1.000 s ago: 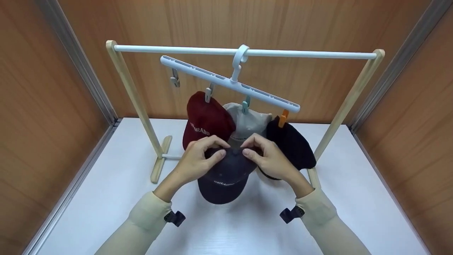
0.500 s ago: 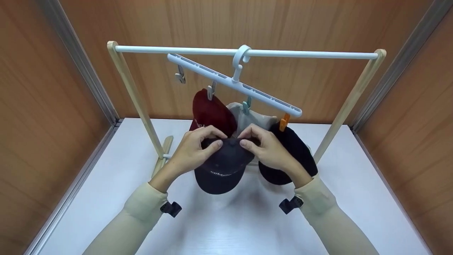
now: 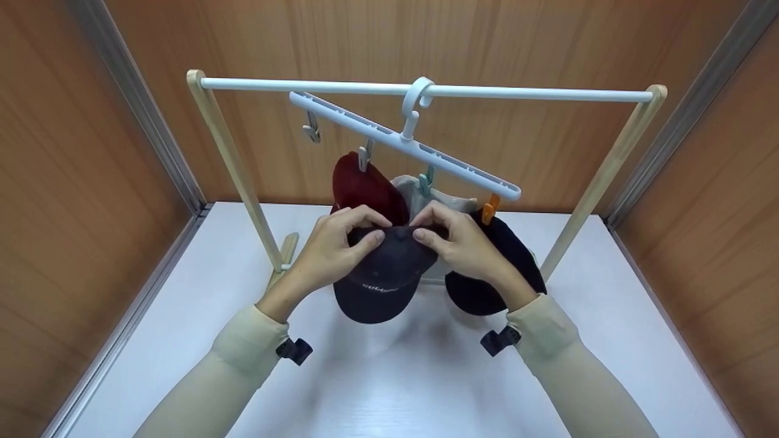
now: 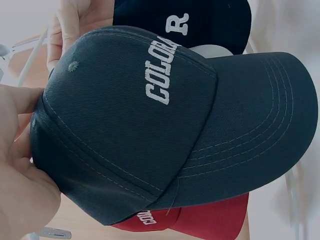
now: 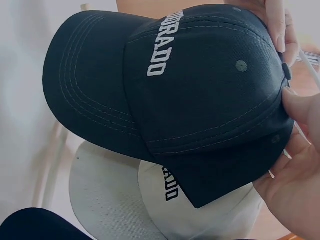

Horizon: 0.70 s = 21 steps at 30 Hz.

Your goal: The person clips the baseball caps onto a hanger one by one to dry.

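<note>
A dark baseball cap point(image 3: 377, 277) hangs from both hands, brim down and facing the person. My left hand point(image 3: 328, 246) pinches the left of its crown top between thumb and fingers. On the right side of the crown, my right hand point(image 3: 471, 249) pinches it likewise. White COLORADO lettering point(image 4: 159, 72) shows in the left wrist view. Behind the cap is a tilted white clip hanger point(image 3: 405, 144). From it hang a red cap point(image 3: 368, 191) on a grey clip point(image 3: 364, 159), a white cap point(image 3: 453, 199) on a teal clip point(image 3: 424, 184), and a black cap point(image 3: 508, 255) on an orange clip point(image 3: 489, 210).
A grey clip point(image 3: 312, 132) hangs with no cap at the hanger's raised left end. The hanger hooks over the white rail point(image 3: 535, 93) of a wooden-legged rack point(image 3: 234, 161). Wood panels point(image 3: 487, 36) stand around the white table point(image 3: 395, 389).
Both hands have raised the dark cap and moved it toward the hanger. The hanger has tilted further, its left end swinging right, and the red cap has shifted right.
</note>
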### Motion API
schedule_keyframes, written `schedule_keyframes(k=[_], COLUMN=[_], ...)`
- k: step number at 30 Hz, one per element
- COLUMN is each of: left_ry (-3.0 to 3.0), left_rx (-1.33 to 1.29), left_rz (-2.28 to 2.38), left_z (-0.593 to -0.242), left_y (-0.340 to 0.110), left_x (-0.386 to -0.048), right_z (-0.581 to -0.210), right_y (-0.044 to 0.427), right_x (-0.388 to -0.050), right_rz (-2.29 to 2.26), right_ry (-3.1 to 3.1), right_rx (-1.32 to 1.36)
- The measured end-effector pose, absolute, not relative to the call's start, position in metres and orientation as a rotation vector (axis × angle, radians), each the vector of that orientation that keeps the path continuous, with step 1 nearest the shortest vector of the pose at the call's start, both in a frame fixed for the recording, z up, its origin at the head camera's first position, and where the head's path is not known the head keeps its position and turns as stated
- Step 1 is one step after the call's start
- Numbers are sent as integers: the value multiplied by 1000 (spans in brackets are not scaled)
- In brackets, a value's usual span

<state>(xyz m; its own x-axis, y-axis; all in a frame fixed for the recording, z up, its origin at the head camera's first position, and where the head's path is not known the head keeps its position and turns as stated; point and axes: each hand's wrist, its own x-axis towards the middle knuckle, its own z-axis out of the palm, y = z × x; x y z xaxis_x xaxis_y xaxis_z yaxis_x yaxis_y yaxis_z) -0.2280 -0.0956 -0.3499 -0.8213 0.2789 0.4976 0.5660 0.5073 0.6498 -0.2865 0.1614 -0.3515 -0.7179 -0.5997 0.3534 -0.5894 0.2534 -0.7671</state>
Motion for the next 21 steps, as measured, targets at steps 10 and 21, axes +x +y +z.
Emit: schedule_keyframes(k=[10, 21], left_ry=[-2410, -2434], left_rx=[-757, -709], left_rz=[-1241, -1231], left_z=[-346, -341], left_y=[-108, -114], left_x=[-234, -234], right_z=[-347, -340], right_y=[151, 143], right_x=[-278, -272], right_rz=[-1528, -1537], right_ry=[2524, 2542], right_rx=[-1116, -1087])
